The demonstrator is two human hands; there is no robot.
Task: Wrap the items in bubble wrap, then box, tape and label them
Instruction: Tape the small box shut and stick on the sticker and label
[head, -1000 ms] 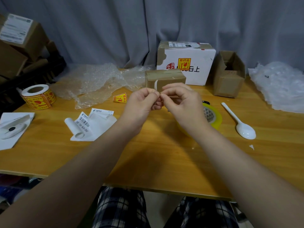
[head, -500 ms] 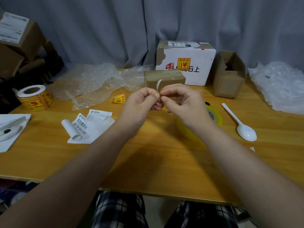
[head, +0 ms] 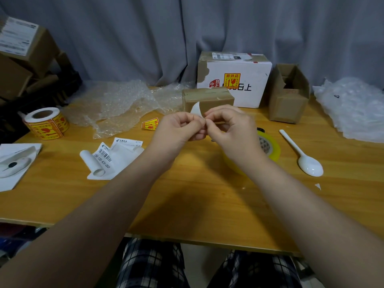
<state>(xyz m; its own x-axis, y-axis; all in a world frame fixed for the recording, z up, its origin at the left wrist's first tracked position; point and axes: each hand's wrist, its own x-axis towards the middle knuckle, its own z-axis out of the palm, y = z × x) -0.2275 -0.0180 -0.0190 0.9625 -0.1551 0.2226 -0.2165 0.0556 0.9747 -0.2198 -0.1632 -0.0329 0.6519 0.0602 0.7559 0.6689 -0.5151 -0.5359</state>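
Your left hand point(head: 180, 127) and right hand point(head: 230, 125) meet above the desk point(head: 187, 194), fingertips together pinching a curled white sticker backing point(head: 196, 110) before the small taped box point(head: 207, 98).

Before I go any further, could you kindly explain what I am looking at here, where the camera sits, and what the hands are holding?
There is no machine here: a person works with bare hands, and the one camera sits on their head, looking forward and down, so both forearms reach in from the bottom. The left hand and right hand meet above the wooden table, pinching a small white curled slip, probably a sticker or its backing.

On the table lie a small taped cardboard box, a white box behind it, an open box, bubble wrap, a roll of yellow stickers, one loose yellow sticker, shipping labels, a tape roll partly hidden by the right wrist, and a white spoon.
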